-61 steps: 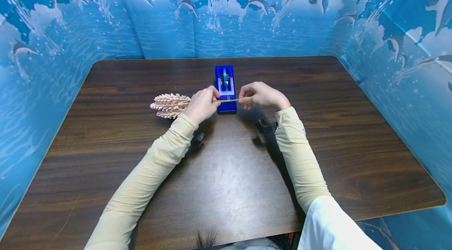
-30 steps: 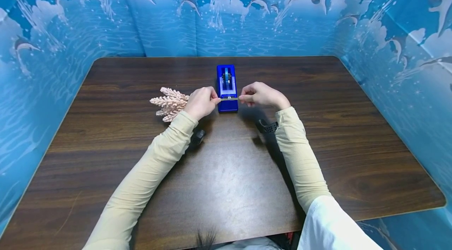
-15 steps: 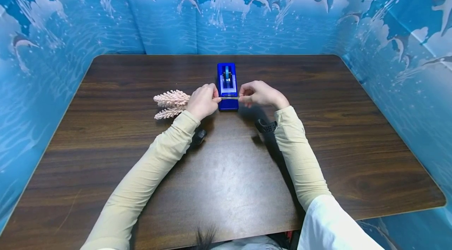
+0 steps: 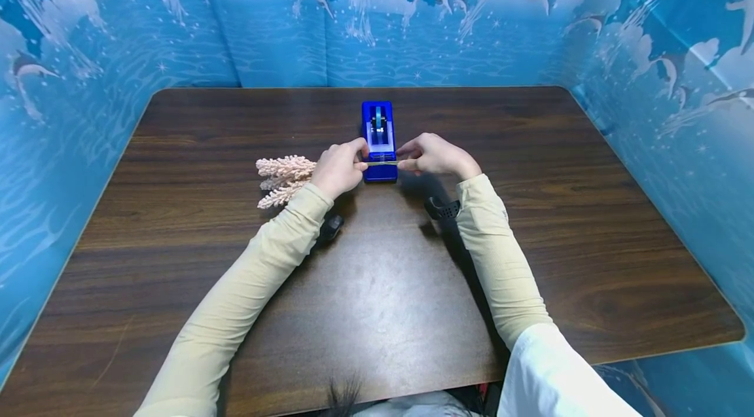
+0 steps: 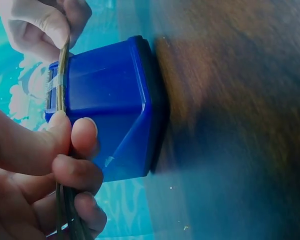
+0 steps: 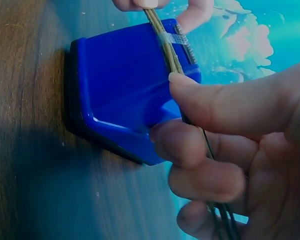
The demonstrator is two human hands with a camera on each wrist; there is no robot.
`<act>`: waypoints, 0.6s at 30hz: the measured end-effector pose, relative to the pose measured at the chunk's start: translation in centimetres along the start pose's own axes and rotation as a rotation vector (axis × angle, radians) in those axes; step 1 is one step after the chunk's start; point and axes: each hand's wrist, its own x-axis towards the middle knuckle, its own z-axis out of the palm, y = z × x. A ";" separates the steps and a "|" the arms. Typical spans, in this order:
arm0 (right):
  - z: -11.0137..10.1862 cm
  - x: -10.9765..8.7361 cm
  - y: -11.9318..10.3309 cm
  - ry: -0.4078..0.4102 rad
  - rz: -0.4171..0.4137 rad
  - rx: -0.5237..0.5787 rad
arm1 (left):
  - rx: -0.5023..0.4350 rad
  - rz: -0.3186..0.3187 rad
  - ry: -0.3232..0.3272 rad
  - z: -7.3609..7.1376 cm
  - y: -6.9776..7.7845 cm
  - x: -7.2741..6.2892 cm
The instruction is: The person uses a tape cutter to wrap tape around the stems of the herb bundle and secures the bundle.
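Observation:
A bunch of pale pink flower sprigs (image 4: 285, 175), dried or artificial, points left, its thin stems (image 6: 169, 52) lying across the front of a blue tape dispenser (image 4: 380, 173). My left hand (image 4: 338, 168) pinches the stems close to the flower heads, left of the dispenser. On the other side, my right hand (image 4: 434, 156) pinches them between thumb and fingers. A strip of clear tape (image 6: 174, 38) reaches from the dispenser's serrated cutter (image 6: 187, 45) onto the stems. Loose stem ends trail below the right fingers in the right wrist view.
The dispenser stands on a dark wood table (image 4: 377, 286). A tape roll (image 4: 377, 119) sits in its back part. A blue dolphin-print curtain (image 4: 377, 24) surrounds the table's far and side edges. Dark straps (image 4: 442, 209) hang under the wrists.
The flower heads have turned and spread differently as the stems roll between my fingers. My left index finger now stands raised off the thumb. The hands stay at the dispenser's front.

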 end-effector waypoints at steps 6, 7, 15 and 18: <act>0.5 0.7 -0.3 -0.026 -0.011 -0.120 | -0.019 0.026 -0.045 0.2 -0.5 0.1; 0.6 0.8 -0.3 -0.033 -0.009 -0.127 | -0.029 0.024 -0.059 0.2 -0.6 0.1; 0.6 0.5 -0.1 -0.067 -0.015 -0.074 | -0.079 0.005 -0.125 -0.1 -0.7 0.1; 0.3 0.1 0.0 -0.070 -0.028 -0.034 | -0.114 -0.013 -0.153 -0.7 -0.4 0.0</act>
